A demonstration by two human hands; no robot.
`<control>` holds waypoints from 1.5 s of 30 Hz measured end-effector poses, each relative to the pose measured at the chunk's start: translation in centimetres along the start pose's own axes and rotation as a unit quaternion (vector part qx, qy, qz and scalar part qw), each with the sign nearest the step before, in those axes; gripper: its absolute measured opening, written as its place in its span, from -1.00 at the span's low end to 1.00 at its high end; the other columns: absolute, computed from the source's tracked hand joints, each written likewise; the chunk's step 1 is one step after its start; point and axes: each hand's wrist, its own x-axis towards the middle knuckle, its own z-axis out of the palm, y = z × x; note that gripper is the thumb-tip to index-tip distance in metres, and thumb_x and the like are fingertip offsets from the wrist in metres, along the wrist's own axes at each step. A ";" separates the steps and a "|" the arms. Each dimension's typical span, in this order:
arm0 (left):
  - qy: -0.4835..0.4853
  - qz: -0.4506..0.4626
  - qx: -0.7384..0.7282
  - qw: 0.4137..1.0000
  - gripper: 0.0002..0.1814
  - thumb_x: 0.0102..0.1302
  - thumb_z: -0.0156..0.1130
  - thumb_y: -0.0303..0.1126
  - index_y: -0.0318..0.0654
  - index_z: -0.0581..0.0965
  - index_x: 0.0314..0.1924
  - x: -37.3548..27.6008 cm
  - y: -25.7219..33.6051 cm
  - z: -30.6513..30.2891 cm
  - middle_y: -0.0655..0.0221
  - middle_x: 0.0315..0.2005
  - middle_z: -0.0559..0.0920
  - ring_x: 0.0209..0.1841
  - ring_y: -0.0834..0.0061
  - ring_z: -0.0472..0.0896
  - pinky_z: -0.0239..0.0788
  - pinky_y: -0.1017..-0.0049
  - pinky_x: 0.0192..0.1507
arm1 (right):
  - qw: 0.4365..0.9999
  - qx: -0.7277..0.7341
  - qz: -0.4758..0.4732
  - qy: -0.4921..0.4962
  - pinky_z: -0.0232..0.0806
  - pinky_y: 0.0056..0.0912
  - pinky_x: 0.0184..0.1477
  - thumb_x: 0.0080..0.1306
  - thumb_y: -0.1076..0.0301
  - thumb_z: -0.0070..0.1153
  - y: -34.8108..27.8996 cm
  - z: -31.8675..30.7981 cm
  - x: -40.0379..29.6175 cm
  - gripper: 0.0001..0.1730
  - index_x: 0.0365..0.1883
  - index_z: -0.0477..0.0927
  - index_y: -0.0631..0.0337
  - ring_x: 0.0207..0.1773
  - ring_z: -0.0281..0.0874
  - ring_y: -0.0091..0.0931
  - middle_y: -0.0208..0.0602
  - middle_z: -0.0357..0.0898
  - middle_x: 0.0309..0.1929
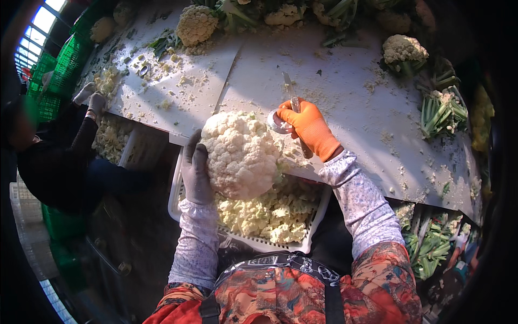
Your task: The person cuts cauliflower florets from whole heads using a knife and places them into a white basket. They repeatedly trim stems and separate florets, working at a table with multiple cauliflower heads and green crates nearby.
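Note:
A large white cauliflower head [240, 156] is held over the table's near edge by my left hand [197, 172], in a grey glove. Its fingers press on the left side of the head; the far side is hidden. My right hand [311, 126], in an orange glove, grips a knife [288, 84] with the blade pointing away from me. A shiny ring-shaped tool [279, 122] is also at those fingers, just right of the head; its exact kind is unclear. Below the head, a white plastic crate [175, 190] holds cut cauliflower florets [263, 216].
Crumbs litter the white table [259, 73]. Whole cauliflowers [197, 25] line its far side, and trimmed stalks [443, 109] lie at right. Another ring-shaped tool [143, 71] lies at left, near a co-worker's gloved hands [96, 102]. Green crates [66, 69] are stacked beyond. Leaves [431, 243] lie below right.

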 end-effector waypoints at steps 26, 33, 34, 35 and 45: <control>-0.006 0.242 0.400 0.884 -0.34 0.39 0.36 -0.06 -0.25 0.48 0.36 1.5 0.2 3.4 -0.08 0.31 0.41 0.35 -0.04 0.42 0.26 0.15 0.41 | 0.984 -0.067 -0.080 0.142 0.32 -0.65 -0.49 0.53 0.26 0.18 -0.1 -0.9 -1.8 -0.75 0.07 0.64 0.17 -0.52 0.39 -0.74 -0.53 0.55 -0.44; 0.008 0.221 0.358 0.907 -0.54 0.51 0.18 -0.23 -0.27 0.55 0.30 1.4 -0.7 4.0 -0.05 0.24 0.46 0.33 0.01 0.43 0.26 0.20 0.39 | 0.974 -0.156 -0.152 0.066 0.37 -0.61 -0.36 0.40 0.40 0.26 -2.6 0.7 -4.5 -0.79 -0.02 0.66 0.22 -0.40 0.47 -0.70 -0.48 0.63 -0.32; 0.008 0.203 0.345 0.917 -0.56 0.52 0.16 -0.25 -0.27 0.56 0.30 1.4 -0.5 4.3 -0.05 0.23 0.47 0.33 0.01 0.43 0.25 0.20 0.39 | 0.972 -0.142 -0.156 0.102 0.38 -0.60 -0.34 0.40 0.39 0.27 -2.4 0.1 -4.5 -0.79 -0.03 0.66 0.23 -0.39 0.48 -0.70 -0.48 0.63 -0.32; 0.005 0.228 0.366 0.902 -0.56 0.53 0.15 -0.25 -0.27 0.55 0.30 1.5 -0.4 4.5 -0.05 0.24 0.46 0.33 0.00 0.43 0.25 0.20 0.40 | 0.969 -0.128 -0.159 0.139 0.39 -0.59 -0.32 0.39 0.38 0.28 -2.3 -0.4 -4.6 -0.79 -0.04 0.67 0.23 -0.38 0.49 -0.70 -0.49 0.63 -0.33; 0.023 0.249 0.366 0.896 -0.62 0.53 0.16 -0.26 -0.16 0.60 0.26 1.2 -1.0 4.7 -0.04 0.26 0.46 0.35 -0.02 0.41 0.23 0.17 0.41 | 0.984 -0.113 -0.125 0.052 0.36 -0.59 -0.41 0.42 0.31 0.27 -3.7 0.2 -4.5 -0.81 -0.12 0.65 0.23 -0.42 0.49 -0.70 -0.45 0.65 -0.35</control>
